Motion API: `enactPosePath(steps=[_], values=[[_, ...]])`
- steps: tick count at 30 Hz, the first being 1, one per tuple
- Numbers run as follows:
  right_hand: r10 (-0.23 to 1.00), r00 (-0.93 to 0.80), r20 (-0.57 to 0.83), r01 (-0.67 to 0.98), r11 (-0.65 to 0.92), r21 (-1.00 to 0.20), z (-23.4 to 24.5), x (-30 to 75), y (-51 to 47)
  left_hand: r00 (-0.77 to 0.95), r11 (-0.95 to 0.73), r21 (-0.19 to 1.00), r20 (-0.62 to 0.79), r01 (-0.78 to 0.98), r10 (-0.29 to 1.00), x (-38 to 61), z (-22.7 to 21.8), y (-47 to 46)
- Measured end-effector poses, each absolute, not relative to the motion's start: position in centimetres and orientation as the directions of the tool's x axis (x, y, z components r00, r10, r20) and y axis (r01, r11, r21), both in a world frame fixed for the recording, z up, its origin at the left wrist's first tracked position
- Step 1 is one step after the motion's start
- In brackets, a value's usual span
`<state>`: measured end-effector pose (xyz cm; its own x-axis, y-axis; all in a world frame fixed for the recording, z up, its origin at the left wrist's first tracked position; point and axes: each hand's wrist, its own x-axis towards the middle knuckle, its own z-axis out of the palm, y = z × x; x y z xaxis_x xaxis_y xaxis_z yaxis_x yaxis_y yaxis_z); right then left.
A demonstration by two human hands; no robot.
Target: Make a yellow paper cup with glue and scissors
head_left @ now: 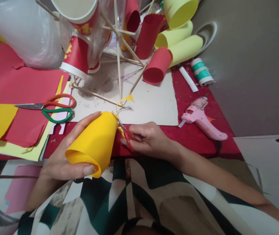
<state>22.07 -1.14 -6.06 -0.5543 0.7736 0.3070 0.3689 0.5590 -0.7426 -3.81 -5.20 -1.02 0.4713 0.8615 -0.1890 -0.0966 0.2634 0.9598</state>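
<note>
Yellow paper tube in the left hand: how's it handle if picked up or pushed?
The yellow paper tube is probably light, being hollow and thin-walled. It likely dents easily: its near rim bends out of round at the left hand. Laid down, its curved wall might roll.

Tilted, rolled yellow paper tube, red-handled scissors at its far rim.
</note>
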Motion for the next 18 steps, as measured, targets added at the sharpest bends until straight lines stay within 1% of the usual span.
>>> enactPosePath(steps=[7,12,18], values=[[0.770,-0.564,0.297,0.366,0.556,-0.746,-6.0,22.1,-1.2,0.484,0.232,0.973,-0.195,-0.017,0.853,-4.0,-0.6,-5.1],[0.750,-0.572,0.332,0.358,0.592,-0.722,-6.1,22.2,-1.2,0.527,0.251,0.968,-0.215,0.004,0.822,-4.7,-0.5,-4.8],[0.737,-0.588,0.332,0.354,0.604,-0.714,-6.0,22.1,-1.2,0.518,0.200,0.977,-0.210,0.076,0.829,-5.3,-0.5,-4.7]])
